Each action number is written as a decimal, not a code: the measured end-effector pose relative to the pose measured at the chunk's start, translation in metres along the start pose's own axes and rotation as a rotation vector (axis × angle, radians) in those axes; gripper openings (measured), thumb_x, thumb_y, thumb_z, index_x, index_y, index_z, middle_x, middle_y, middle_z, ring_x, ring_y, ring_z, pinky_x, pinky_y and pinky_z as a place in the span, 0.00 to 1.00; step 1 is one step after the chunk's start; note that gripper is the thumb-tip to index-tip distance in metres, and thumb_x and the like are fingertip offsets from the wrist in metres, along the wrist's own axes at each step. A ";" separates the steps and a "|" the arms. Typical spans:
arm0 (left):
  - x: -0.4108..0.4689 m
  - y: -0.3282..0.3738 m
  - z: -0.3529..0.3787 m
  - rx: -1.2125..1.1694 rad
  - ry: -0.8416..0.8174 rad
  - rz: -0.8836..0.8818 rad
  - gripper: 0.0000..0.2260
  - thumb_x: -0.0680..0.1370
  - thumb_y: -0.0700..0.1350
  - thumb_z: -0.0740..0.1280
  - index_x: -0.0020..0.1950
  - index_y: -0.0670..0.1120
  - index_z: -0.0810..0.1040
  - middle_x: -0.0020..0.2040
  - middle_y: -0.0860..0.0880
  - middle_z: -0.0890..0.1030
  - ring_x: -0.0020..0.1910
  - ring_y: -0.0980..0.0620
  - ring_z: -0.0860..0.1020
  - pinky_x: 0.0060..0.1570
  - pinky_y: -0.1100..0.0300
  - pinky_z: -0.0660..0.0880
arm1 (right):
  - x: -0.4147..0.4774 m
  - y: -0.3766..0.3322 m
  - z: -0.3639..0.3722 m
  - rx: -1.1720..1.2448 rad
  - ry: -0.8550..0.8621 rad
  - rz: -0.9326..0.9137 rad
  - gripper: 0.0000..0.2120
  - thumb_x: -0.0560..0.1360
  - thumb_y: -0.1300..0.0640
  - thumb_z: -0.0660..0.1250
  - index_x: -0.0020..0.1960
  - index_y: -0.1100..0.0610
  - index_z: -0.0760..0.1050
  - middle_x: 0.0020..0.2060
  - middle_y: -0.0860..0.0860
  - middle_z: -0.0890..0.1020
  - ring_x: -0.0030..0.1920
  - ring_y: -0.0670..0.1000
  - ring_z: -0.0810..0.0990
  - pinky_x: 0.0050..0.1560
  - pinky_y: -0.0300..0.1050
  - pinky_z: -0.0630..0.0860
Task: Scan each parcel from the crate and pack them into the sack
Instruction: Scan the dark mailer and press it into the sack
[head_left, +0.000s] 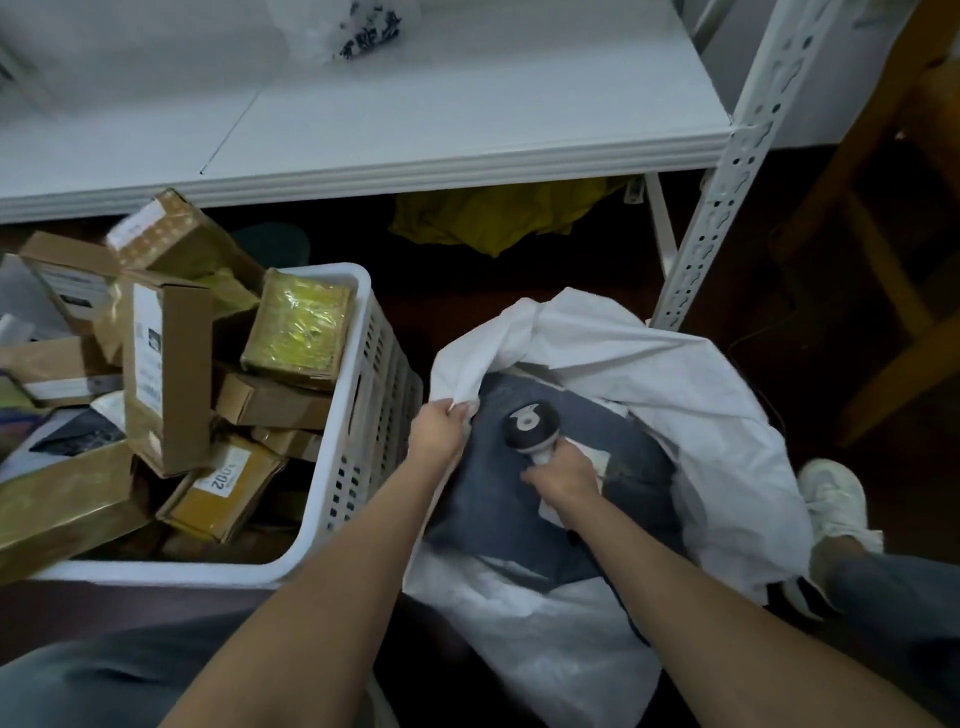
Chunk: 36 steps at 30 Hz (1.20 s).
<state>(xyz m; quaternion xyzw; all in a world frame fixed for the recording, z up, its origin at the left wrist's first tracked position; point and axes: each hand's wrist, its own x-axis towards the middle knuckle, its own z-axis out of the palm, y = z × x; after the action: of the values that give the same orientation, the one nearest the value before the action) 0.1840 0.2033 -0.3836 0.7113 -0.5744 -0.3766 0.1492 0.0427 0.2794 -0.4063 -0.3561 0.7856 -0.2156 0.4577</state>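
1. Left hand (435, 430): fingers pinched together on the rim of the white sack (675, 395), holding its mouth open.
2. Right hand (563, 480): fist closed around the handle of a handheld scanner (530, 426); the scanner's dark head sits just beyond the knuckles.
3. Dark grey soft parcel (493, 499): lies in the sack's mouth, under both hands. The right hand also appears to press on it; the exact grip cannot be told.
4. White slotted crate (374, 395): just left of the left hand, its wall close to that forearm.
5. Crate load: many cardboard and tape-wrapped parcels piled at angles, among them a yellow-taped box (298, 330) nearest the left hand and a tall brown carton (166, 369) further left.
6. White shelf (415, 130): beyond both hands, well apart.
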 end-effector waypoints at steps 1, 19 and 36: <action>0.005 0.003 -0.002 -0.021 0.007 0.029 0.14 0.82 0.46 0.59 0.39 0.40 0.75 0.45 0.34 0.78 0.51 0.36 0.77 0.45 0.53 0.70 | 0.007 0.000 0.003 -0.022 0.007 -0.013 0.20 0.70 0.61 0.71 0.61 0.61 0.75 0.58 0.59 0.79 0.58 0.61 0.78 0.53 0.48 0.75; 0.008 -0.037 -0.039 -0.079 0.353 0.040 0.12 0.82 0.46 0.60 0.40 0.43 0.71 0.33 0.49 0.71 0.37 0.47 0.72 0.35 0.57 0.63 | 0.067 -0.005 0.026 -0.185 -0.088 0.037 0.19 0.70 0.59 0.71 0.60 0.63 0.76 0.57 0.60 0.80 0.60 0.60 0.77 0.57 0.48 0.75; -0.093 -0.065 -0.040 -0.195 0.212 -0.249 0.12 0.78 0.38 0.61 0.61 0.41 0.75 0.55 0.40 0.79 0.55 0.40 0.77 0.54 0.50 0.74 | -0.042 -0.011 -0.045 -0.046 0.008 0.008 0.16 0.73 0.62 0.71 0.59 0.64 0.77 0.57 0.58 0.81 0.59 0.58 0.79 0.49 0.43 0.72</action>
<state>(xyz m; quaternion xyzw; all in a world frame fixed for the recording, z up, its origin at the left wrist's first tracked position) 0.2529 0.2996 -0.3644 0.7948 -0.4236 -0.3689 0.2295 0.0216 0.3047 -0.3530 -0.3626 0.7936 -0.1973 0.4470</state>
